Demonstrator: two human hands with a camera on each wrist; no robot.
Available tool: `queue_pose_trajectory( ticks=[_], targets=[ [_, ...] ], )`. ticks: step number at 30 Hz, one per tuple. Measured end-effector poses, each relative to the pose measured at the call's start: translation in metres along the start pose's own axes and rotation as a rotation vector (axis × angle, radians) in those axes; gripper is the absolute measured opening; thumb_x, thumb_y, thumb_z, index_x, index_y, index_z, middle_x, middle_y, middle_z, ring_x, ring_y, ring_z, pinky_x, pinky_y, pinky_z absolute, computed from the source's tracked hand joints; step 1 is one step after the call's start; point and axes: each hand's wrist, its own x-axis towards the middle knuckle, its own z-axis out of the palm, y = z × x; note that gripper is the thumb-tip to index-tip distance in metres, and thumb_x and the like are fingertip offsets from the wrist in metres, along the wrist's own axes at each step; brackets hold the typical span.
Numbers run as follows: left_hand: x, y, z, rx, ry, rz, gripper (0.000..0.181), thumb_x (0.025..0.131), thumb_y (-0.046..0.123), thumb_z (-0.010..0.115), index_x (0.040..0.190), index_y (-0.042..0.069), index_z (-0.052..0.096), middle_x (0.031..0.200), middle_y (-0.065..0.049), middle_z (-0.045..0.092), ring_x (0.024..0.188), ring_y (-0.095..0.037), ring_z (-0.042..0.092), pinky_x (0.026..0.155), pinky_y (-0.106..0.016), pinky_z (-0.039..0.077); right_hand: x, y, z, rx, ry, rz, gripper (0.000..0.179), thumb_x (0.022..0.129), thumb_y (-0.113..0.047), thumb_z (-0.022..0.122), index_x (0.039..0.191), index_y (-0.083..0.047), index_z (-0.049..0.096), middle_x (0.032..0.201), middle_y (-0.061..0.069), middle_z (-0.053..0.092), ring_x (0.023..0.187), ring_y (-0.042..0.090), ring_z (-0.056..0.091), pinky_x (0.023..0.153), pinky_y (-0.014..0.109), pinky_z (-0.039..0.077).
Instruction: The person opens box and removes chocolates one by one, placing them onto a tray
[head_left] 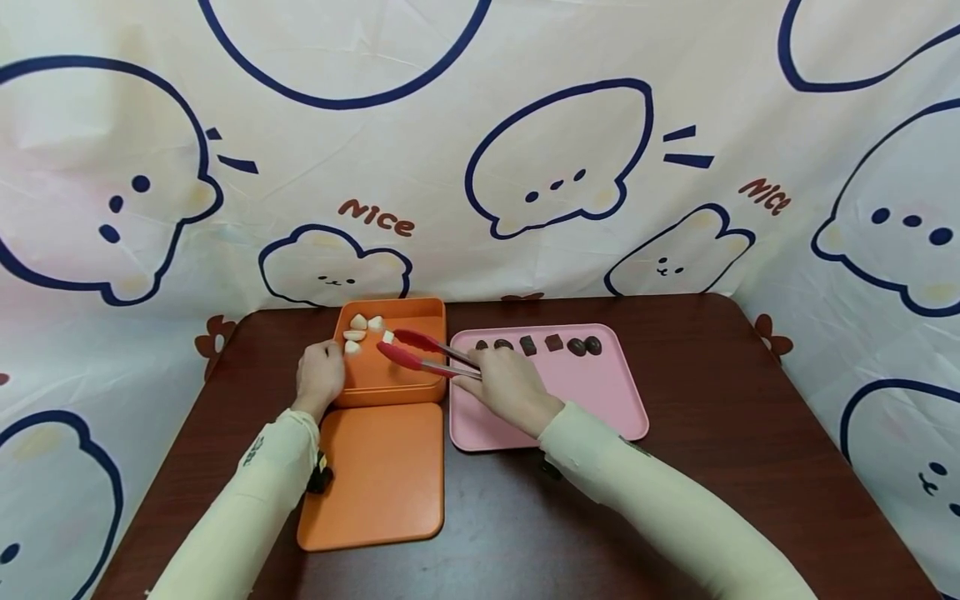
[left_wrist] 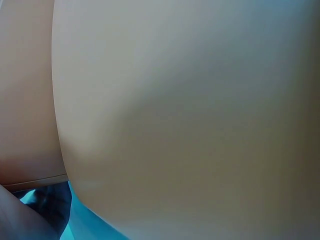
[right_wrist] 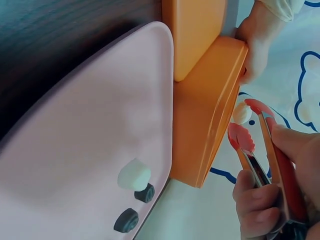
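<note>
My right hand [head_left: 513, 387] grips a pair of tongs [right_wrist: 286, 170] with red tips and metal arms, reaching over the orange box [head_left: 393, 377]. A small white piece [head_left: 388, 337] sits at the tong tips, which stand apart in the head view. Several white chunks [head_left: 354, 335] lie in the box's far left part. My left hand [head_left: 320, 372] holds the box's left wall. Beside the box, a pink tray [head_left: 555, 400] carries a row of dark chocolates [head_left: 553, 342]. Another white piece [right_wrist: 134, 175] on the tray shows in the right wrist view, hidden by my right hand in the head view.
An orange lid [head_left: 375, 479] lies flat on the brown table [head_left: 697, 400] in front of the box, under my left forearm. Behind the table hangs a cream cloth [head_left: 442, 167] with cartoon outlines. A blurred pale surface [left_wrist: 185, 115] fills most of the left wrist view.
</note>
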Motion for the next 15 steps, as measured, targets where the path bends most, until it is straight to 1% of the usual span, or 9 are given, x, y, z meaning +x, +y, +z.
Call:
queue_pose_trajectory(
  ticks=[2,3,6,9,10,12,15],
  targets=[
    [0.000,0.000,0.000,0.002,0.002,0.000,0.042,0.108,0.031,0.022,0.075,0.011,0.040,0.076,-0.008,0.032,0.073,-0.029,0.042,0.067,-0.036,0.033,-0.004,0.003,-0.001,0.006,0.005,0.007,0.039,0.092,-0.045,0.072,0.110,-0.010,0.074,0.068,-0.001,0.055,0.061,0.016,0.051,0.050,0.028,0.039],
    [-0.001,0.001,0.000,0.004,0.003,0.001,0.042,0.108,0.031,0.022,0.075,0.011,0.040,0.076,-0.008,0.032,0.073,-0.029,0.042,0.067,-0.036,0.033,-0.006,0.004,-0.002,-0.002,0.008,0.009,0.039,0.092,-0.046,0.071,0.110,-0.011,0.074,0.068,-0.001,0.056,0.061,0.015,0.052,0.049,0.028,0.039],
    [-0.001,0.002,-0.001,0.006,0.005,0.005,0.042,0.108,0.030,0.022,0.076,0.011,0.040,0.076,-0.008,0.032,0.073,-0.029,0.041,0.067,-0.036,0.033,-0.013,0.007,-0.005,-0.005,0.024,0.015,0.037,0.092,-0.049,0.070,0.104,-0.014,0.073,0.067,-0.002,0.056,0.061,0.014,0.051,0.050,0.029,0.039],
    [-0.002,0.002,-0.001,0.009,0.006,0.008,0.042,0.108,0.030,0.022,0.076,0.011,0.040,0.076,-0.008,0.032,0.073,-0.029,0.041,0.067,-0.036,0.033,-0.018,0.010,-0.009,-0.011,0.043,0.003,0.034,0.092,-0.050,0.070,0.096,-0.016,0.070,0.066,-0.004,0.056,0.060,0.014,0.051,0.051,0.031,0.040],
    [-0.002,0.002,-0.001,0.009,0.003,0.007,0.042,0.108,0.030,0.022,0.075,0.011,0.040,0.076,-0.008,0.032,0.072,-0.029,0.041,0.067,-0.036,0.033,-0.020,0.011,-0.011,-0.011,0.047,0.000,0.034,0.091,-0.049,0.070,0.096,-0.016,0.070,0.066,-0.004,0.055,0.060,0.014,0.051,0.051,0.031,0.040],
    [-0.002,0.002,-0.001,0.012,-0.001,0.008,0.042,0.108,0.030,0.022,0.075,0.011,0.040,0.075,-0.008,0.032,0.071,-0.028,0.040,0.066,-0.036,0.033,-0.024,0.013,-0.015,-0.018,0.050,-0.003,0.034,0.091,-0.049,0.071,0.099,-0.015,0.071,0.065,-0.004,0.054,0.059,0.014,0.051,0.051,0.031,0.040],
    [-0.001,0.002,-0.001,0.013,-0.009,0.010,0.042,0.108,0.030,0.021,0.075,0.012,0.039,0.075,-0.007,0.032,0.070,-0.027,0.040,0.065,-0.036,0.033,-0.029,0.017,-0.019,-0.019,0.049,0.000,0.039,0.091,-0.048,0.071,0.109,-0.014,0.074,0.064,-0.004,0.054,0.059,0.014,0.050,0.051,0.030,0.039]
  ],
)
